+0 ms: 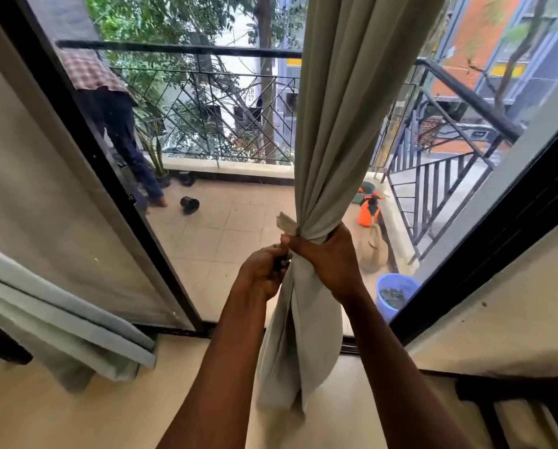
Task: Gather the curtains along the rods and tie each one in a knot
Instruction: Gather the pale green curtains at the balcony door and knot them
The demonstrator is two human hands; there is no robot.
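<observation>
A pale grey-green curtain (342, 124) hangs down the middle of the glass door, bunched into a narrow bundle at hand height. My right hand (327, 257) grips round that bundle where it narrows. My left hand (264, 270) sits just to its left and pinches a fold of the same curtain beside the right thumb. A small end of fabric (285, 223) pokes out above the hands. Below them the curtain balloons into a loose hanging loop (300, 345). A second, bluish curtain (60, 319) lies bunched at the lower left.
A black-framed sliding glass door (86, 131) stands in front, leading to a tiled balcony with a metal railing (206, 102). Out there are a person's legs (128, 150), a blue bucket (394, 293), an orange sprayer (368, 209) and a sack (373, 251).
</observation>
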